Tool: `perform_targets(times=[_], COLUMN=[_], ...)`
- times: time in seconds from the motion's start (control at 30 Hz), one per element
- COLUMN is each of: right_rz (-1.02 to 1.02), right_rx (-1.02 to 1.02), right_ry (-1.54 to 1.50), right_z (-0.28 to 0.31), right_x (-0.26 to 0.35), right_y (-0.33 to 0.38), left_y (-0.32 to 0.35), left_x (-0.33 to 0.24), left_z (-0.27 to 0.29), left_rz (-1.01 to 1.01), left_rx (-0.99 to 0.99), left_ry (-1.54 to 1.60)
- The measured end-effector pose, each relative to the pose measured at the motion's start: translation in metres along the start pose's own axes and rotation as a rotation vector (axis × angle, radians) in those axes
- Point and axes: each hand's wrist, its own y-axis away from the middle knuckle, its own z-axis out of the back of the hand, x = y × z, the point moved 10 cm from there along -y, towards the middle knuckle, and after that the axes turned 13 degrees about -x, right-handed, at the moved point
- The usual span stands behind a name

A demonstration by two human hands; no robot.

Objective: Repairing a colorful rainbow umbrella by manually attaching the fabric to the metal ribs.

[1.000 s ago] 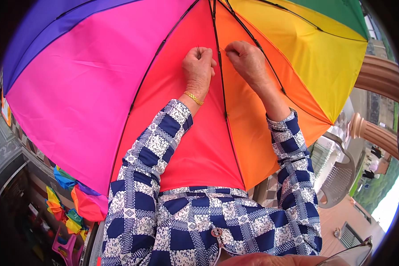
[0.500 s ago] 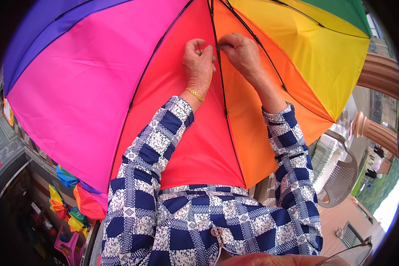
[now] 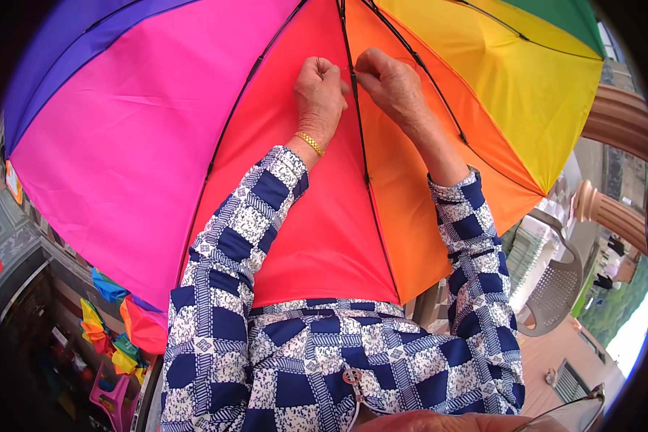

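An open rainbow umbrella (image 3: 302, 237) fills the space before me, its inside and thin black ribs facing me. My left hand (image 3: 319, 93) is closed in a pinch over the red panel, left of the middle rib (image 3: 360, 129). Just right of that rib, over the orange panel, my right hand (image 3: 391, 83) is also pinched shut, fingertips close to the rib. A faint thin line, perhaps thread, shows between the fingertips. What each hand pinches is too small to make out. The red panel's lower edge lies against my checked shirt.
Several folded colourful umbrellas (image 3: 142, 327) lie at lower left, above a pink plastic stool (image 3: 111, 396). At the right stand a grey perforated chair (image 3: 554, 288) and brown columns (image 3: 619, 124). Spectacles (image 3: 572, 410) intrude at the lower right.
My left hand has shifted slightly left and down, away from the rib, its fingers curled tighter. My right hand has risen a little beside the rib.
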Motion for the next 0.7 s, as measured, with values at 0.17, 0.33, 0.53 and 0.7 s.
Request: perform_targets(times=[0.17,0.33,0.53,0.7], right_rz=[0.052,0.188,0.18,0.114], right_rx=[0.076,-0.097,-0.142,-0.103], right_ry=[-0.086,-0.001,0.118,0.064], right_z=[0.016,0.024,0.015,0.016], right_x=[0.005,0.026,0.018,0.015], right_y=[0.0,-0.002,-0.001,0.006], left_y=[0.006,0.007,0.007,0.008], left_x=[0.004,0.005,0.005,0.002], left_z=[0.015,0.013,0.01,0.01], left_rz=[0.076,0.09,0.078,0.092], left_rx=[-0.056,-0.032,-0.014,-0.012], left_ry=[0.115,0.159,0.2,0.211])
